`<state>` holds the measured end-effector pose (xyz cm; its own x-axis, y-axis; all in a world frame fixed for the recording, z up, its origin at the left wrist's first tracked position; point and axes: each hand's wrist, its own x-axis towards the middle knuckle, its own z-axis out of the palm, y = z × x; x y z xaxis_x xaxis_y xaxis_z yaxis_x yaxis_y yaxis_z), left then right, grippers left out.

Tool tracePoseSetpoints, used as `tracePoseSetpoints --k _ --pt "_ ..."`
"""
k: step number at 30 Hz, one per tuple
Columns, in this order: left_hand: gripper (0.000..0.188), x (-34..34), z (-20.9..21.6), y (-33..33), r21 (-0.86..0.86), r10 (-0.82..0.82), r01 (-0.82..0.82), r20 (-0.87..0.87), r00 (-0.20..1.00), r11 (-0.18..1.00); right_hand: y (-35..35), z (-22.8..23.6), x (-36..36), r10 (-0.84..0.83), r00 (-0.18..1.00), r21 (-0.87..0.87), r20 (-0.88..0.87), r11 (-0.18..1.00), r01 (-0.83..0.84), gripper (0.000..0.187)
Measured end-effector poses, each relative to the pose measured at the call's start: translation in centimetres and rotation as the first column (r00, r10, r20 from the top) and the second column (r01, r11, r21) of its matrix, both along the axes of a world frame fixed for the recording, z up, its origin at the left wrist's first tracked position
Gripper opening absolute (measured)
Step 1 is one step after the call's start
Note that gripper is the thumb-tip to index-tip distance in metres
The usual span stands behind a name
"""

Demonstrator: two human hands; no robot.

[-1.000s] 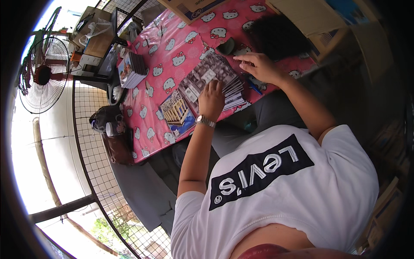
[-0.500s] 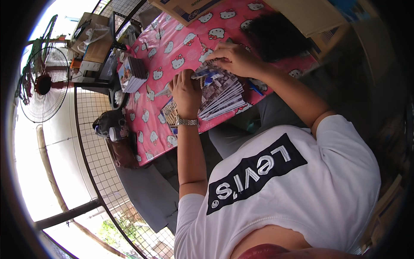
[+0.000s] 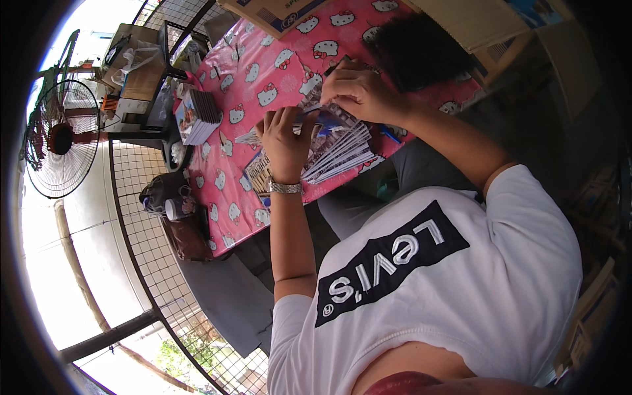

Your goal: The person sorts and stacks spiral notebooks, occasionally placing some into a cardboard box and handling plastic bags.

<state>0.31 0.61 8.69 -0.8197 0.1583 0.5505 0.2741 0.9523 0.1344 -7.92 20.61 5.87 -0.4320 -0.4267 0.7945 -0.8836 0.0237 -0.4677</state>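
A fanned stack of thin booklets (image 3: 339, 151) lies near the front edge of a table with a pink cartoon-cat cloth (image 3: 263, 72). My left hand (image 3: 284, 141), a metal watch on its wrist, curls its fingers over the left end of the stack. My right hand (image 3: 359, 92) pinches the far side of the top booklet (image 3: 319, 118), which is lifted a little between the two hands. A dark pen-like tip sticks out above my right fingers. One more booklet (image 3: 258, 174) lies flat under my left wrist.
A second pile of booklets (image 3: 197, 115) stands at the table's left edge. A cardboard box (image 3: 276, 13) and a black bag (image 3: 415, 46) sit at the far side. A standing fan (image 3: 59, 138), a wire mesh fence (image 3: 145, 250) and a brown bag (image 3: 181, 224) are to the left.
My left hand slid off the flat stack toward its left end and curled up. My right hand came in from the far edge, and the top booklet rose between them.
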Motion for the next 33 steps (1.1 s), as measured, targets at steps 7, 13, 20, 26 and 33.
tracePoseSetpoints --k 7,13,20,26,33 --pt "0.029 1.1 0.1 1.4 0.003 -0.042 0.042 0.01 0.999 0.999 0.9 0.1 2.2 0.02 0.909 0.165 0.416 0.981 -0.098 0.021" --pt "0.031 1.4 -0.1 3.3 -0.047 -0.112 0.115 0.057 0.992 0.992 1.5 2.1 3.4 -0.097 0.975 0.267 0.198 0.963 0.041 0.038" --pt "0.029 3.0 0.4 2.1 -0.047 -0.121 0.128 0.12 0.985 0.991 1.1 3.1 -2.3 0.243 0.258 -0.017 0.935 0.759 -0.651 0.033" --pt "0.026 2.0 0.3 1.7 0.003 -0.129 0.132 0.218 0.967 0.991 -4.9 -15.8 -12.6 -0.418 0.908 0.745 -0.015 0.601 0.289 0.049" --pt "0.034 3.8 -1.9 1.1 0.024 0.229 -0.233 0.113 0.967 0.972 -4.0 -11.3 -13.6 -0.365 0.887 0.771 0.282 0.637 0.018 0.046"
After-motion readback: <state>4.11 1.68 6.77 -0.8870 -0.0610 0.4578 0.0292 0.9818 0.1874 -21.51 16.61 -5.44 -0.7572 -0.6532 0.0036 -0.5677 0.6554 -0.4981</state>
